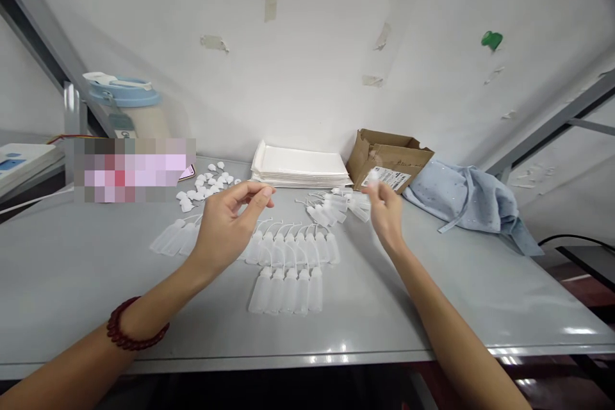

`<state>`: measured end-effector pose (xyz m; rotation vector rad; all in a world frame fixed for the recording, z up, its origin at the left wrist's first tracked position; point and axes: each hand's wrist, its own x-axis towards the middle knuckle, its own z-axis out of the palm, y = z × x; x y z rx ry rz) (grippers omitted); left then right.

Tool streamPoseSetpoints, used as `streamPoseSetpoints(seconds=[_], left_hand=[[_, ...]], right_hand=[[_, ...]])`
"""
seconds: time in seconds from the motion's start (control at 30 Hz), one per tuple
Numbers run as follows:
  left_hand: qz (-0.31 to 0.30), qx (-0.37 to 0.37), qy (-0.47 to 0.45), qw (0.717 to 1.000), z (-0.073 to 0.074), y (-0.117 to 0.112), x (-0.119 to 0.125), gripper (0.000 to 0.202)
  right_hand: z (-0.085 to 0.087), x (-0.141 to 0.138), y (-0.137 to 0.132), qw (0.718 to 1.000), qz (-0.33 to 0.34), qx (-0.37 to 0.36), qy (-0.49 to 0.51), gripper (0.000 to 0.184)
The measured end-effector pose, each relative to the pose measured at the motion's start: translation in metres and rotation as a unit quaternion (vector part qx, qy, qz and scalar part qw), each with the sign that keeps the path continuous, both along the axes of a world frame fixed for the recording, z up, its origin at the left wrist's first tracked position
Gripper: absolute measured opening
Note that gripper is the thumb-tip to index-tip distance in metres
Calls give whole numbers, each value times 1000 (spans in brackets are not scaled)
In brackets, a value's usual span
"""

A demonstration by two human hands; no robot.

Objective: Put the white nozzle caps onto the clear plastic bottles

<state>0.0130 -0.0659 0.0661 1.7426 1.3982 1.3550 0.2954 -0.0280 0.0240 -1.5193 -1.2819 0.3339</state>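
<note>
My left hand (230, 221) is raised over the rows of bottles, its thumb and fingertips closed in a pinch. I cannot make out what, if anything, is in it. To the right, my right hand (384, 213) pinches a small whitish translucent piece (373, 177), blurred against the carton. Small clear plastic squeeze bottles (290, 291) with strap-like white tails lie in neat rows below and between my hands. More bottles (173, 237) lie partly behind my left wrist. A loose heap of bottles (331, 206) is near my right hand. White caps (199, 189) are scattered beyond my left hand.
A stack of white padded envelopes (302, 163) lies by the wall. Beside it stands an open brown carton (396, 154), with blue fabric (473, 202) to its right. At the back left are a large cup with a blue lid (127, 93) and a phone (188, 172).
</note>
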Motion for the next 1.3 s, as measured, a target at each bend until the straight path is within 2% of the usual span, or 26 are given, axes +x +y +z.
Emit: streamPoseSetpoints(seconds=[0.1,0.23,0.33,0.4,0.53,0.6,0.67,0.77,0.93,1.07,1.13,1.3], left_hand=[[6,2,-6,1000,0,3,-3,25],[18,-3,-2,1000,0,6,-6,26],[29,-1,7,1000,1,9,-9,27],[35,-5,23,999,3,14,-14,26],[45,-48,88,994,4,32,-32,25],[56,-56,110,991,3,41,-41,23],[69,-54,118,989,1,47,-46,22],[74,-58,127,987,-1,51,-49,22],[80,-67,152,983,2,52,-55,21],[131,-71,187,971,6,57,-67,21],[149,-72,202,965,7,61,-75,20],[104,-82,208,969,-3,68,-97,9]], right_hand=[[-4,1,4,998,-16,-18,-53,52],[4,3,-2,995,-12,-39,-92,49],[12,-2,-9,991,30,-70,-114,40],[17,-7,-16,982,83,-102,-133,32],[22,-15,-29,941,225,-187,-171,27],[24,-18,-36,906,291,-238,-197,34],[26,-20,-40,875,322,-285,-223,44],[31,-20,-44,859,327,-312,-243,49],[34,-18,-46,846,361,-299,-253,59],[32,-17,-47,821,405,-303,-263,81],[30,-17,-48,814,406,-316,-270,87],[28,-20,-46,812,386,-336,-280,66]])
